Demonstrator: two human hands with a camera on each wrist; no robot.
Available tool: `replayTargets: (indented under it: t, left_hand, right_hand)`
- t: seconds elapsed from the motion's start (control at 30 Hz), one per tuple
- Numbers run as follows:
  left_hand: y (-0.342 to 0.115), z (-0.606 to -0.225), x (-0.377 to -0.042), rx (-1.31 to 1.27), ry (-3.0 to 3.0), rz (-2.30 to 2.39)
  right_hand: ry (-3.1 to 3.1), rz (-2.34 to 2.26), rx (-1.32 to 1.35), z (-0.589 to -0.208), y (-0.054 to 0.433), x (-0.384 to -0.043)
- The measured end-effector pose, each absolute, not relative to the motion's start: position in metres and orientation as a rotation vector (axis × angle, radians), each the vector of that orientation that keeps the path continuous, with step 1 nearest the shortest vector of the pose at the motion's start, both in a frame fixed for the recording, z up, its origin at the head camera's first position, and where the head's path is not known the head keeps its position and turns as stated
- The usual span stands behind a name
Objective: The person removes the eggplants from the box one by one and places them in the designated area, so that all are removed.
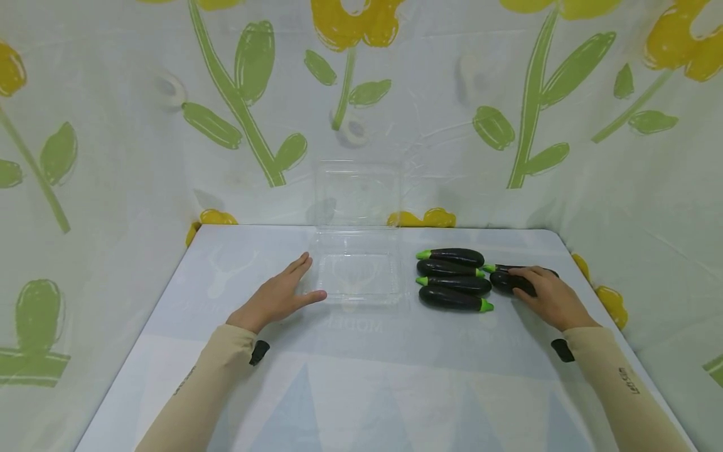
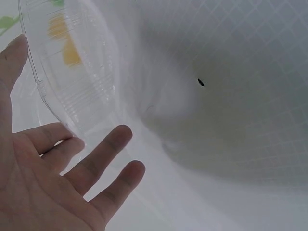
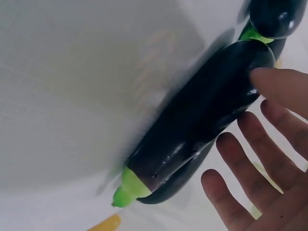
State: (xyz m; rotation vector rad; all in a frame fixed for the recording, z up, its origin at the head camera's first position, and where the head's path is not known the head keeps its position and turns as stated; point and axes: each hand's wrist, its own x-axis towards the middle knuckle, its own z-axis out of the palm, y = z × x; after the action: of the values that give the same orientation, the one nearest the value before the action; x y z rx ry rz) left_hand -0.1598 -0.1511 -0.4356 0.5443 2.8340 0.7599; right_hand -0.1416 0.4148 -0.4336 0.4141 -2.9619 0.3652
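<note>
A clear plastic clamshell box (image 1: pixel 358 298) lies at the table's middle back, its lid (image 1: pixel 357 194) raised against the rear cloth. My left hand (image 1: pixel 273 301) is at the box's left side, fingers spread; in the left wrist view its fingertips are by the clear rim (image 2: pixel 41 89). On the right, my right hand (image 1: pixel 545 295) reaches over a dark eggplant (image 1: pixel 501 280). In the right wrist view the thumb touches this eggplant (image 3: pixel 192 110), while the other fingers stay fairly straight along its far side. Another eggplant (image 1: pixel 508 268) lies just behind, partly hidden by the hand.
Several eggplants (image 1: pixel 454 297) with green stems lie side by side between the box and my right hand. The white table (image 1: pixel 361 389) has faint blue triangles at the front. Flower-printed cloth (image 1: pixel 429 125) closes off the back and sides.
</note>
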Motion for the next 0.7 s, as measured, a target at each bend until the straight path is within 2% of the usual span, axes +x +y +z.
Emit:
replayTargets:
  t: [0.43,0.7]
  left_hand:
    - [-0.147,-0.429,-0.159,0.6,2.841,0.693]
    - [-0.145,-0.421,-0.165,0.612,2.995,0.59]
  right_hand:
    - [-2.724,0.531,0.344,-0.422,0.394,-0.138]
    - [-2.881,0.513,0.19,-0.415,0.369,-0.144]
